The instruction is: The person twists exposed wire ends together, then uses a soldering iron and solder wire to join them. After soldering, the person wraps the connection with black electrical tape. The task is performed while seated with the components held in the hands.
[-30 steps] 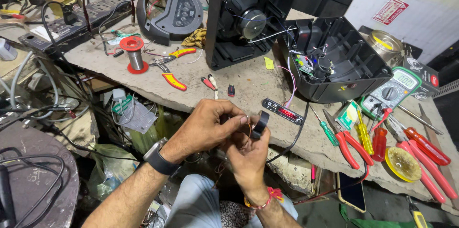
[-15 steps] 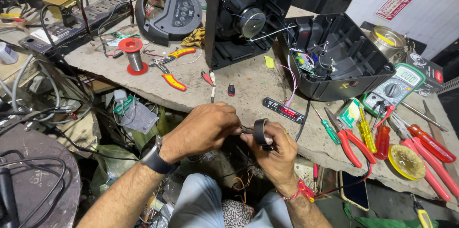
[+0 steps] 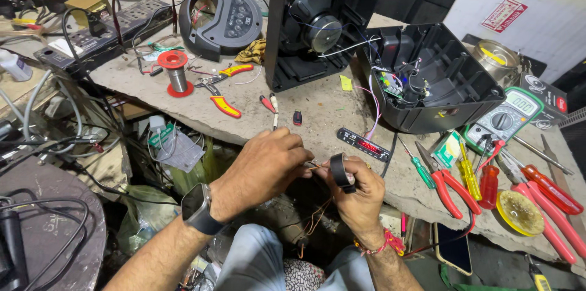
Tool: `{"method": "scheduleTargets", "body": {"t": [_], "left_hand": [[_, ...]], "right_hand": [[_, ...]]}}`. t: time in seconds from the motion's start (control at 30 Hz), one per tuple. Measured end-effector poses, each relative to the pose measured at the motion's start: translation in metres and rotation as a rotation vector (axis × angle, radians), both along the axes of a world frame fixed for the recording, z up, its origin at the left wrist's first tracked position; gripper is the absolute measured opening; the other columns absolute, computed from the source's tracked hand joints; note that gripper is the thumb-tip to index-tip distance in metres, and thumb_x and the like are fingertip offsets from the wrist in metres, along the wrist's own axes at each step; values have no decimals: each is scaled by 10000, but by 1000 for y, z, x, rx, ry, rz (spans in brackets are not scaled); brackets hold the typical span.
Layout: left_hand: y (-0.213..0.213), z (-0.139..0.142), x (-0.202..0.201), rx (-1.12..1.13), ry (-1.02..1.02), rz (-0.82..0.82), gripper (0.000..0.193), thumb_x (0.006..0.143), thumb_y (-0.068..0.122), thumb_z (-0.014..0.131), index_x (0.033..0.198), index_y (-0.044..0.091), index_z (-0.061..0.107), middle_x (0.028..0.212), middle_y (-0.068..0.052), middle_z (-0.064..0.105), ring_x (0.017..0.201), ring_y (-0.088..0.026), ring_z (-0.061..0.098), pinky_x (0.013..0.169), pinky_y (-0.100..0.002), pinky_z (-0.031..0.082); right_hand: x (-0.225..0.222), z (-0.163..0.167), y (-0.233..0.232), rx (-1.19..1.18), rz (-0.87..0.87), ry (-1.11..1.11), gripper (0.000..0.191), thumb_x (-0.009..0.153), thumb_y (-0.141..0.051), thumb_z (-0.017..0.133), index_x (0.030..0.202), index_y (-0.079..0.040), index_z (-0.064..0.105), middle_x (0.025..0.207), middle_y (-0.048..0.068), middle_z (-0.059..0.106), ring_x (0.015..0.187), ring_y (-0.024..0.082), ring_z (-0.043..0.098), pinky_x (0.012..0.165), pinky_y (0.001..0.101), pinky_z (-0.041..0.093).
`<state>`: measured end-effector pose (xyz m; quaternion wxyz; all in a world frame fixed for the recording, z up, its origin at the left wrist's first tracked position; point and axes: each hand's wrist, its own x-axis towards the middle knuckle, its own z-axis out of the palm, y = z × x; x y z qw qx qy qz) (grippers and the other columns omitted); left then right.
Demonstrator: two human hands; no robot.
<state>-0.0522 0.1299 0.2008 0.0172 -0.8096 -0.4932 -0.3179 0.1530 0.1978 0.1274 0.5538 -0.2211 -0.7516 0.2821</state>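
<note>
Your fingers on the right hand are curled shut around a roll of black tape, which sits looped over the thumb side just in front of the table edge. Your left hand, with a dark watch on its wrist, is pinched closed on thin wires right beside the tape roll; the two hands almost touch. More thin orange wires hang down below your hands toward your lap. On the table just beyond the tape lies a small black display module. To your right sit red-handled pliers, a green screwdriver and a green multimeter. Farther back stands an open black speaker case, and to the left a red solder spool.
</note>
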Motion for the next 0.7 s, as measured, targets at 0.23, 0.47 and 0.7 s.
{"method": "scheduleTargets", "body": {"t": [0.23,0.47,0.7], "left_hand": [[-3,-9,-2,143,164,82,239,738,78,686,967,97,754,921,-28,662,924,-237,587,757,-387,425],[-4,-11,2,189,201,85,237,736,91,672,963,82,739,891,-42,633,925,-245,569,759,-401,401],[-6,-10,5,216,214,119,196,808,131,648,976,96,744,863,-22,638,911,-222,569,782,-406,395]], "right_hand": [[-4,5,-3,-21,-19,-42,215,829,57,800,975,-39,676,949,50,739,849,108,708,755,249,571],[-8,22,-10,41,42,-109,311,801,22,813,1067,-7,654,1045,103,725,895,161,700,779,268,566],[-6,25,-6,176,-29,-157,293,801,56,823,1043,-21,675,993,98,746,869,176,730,778,271,570]]}}
